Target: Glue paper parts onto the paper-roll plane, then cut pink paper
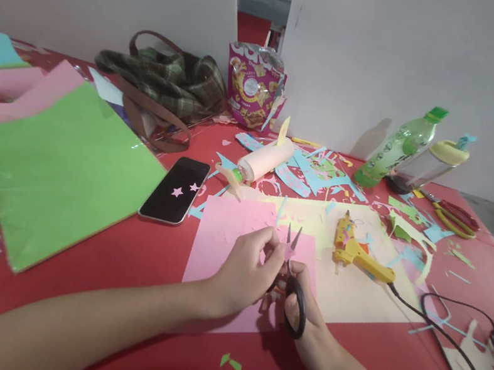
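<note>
"Containers on the red table, biggest first: what is there?"

"A plaid handbag, slumped beyond the yellow hot-glue gun and well to its left. Its contents are hidden."

"After that?"

"A purple snack pouch, upright, also left of the gun and farther back. Its top looks open, but I can't see inside. Then a green-capped plastic bottle, behind the gun and a little right. The label hides whatever it holds. Last, a yellow-lidded clear tumbler, farther right of the gun; I can't make out any contents."

"And the hands?"

"Both are left of the gun. The right hand is curled through the handles of black-handled scissors, blades slightly parted. The left hand is narrowed to a pinch on a pink paper scrap, which sits at those blades, near the gun on its left."
</note>
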Action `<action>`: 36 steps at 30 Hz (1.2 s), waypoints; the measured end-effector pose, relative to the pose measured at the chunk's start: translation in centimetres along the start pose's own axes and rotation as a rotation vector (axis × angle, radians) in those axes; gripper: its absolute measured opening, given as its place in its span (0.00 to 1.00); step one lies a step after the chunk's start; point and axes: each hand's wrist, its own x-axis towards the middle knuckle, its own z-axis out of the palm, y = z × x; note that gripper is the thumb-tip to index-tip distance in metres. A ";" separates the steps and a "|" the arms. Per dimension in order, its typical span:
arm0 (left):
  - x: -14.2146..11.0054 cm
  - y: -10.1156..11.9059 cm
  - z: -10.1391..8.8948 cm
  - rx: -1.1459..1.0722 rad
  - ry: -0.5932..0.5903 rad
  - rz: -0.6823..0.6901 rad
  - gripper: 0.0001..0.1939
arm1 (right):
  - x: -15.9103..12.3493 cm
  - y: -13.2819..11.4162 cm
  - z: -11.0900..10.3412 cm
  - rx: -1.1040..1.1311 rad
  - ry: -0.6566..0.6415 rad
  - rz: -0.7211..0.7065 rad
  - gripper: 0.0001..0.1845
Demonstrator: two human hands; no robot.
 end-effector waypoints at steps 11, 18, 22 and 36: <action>0.1 -0.1 -0.1 0.092 0.042 0.091 0.10 | -0.2 -0.2 0.2 -0.127 0.030 0.009 0.14; 0.2 -0.1 -0.2 0.141 0.046 0.135 0.11 | -0.2 0.0 0.1 -0.154 0.044 0.002 0.14; 0.1 -0.1 -0.2 0.174 0.053 0.159 0.10 | -0.3 0.2 0.2 -0.124 0.042 0.023 0.13; 0.2 -0.3 -0.1 0.160 0.051 0.164 0.10 | 0.6 0.8 -0.4 0.235 0.177 -0.011 0.11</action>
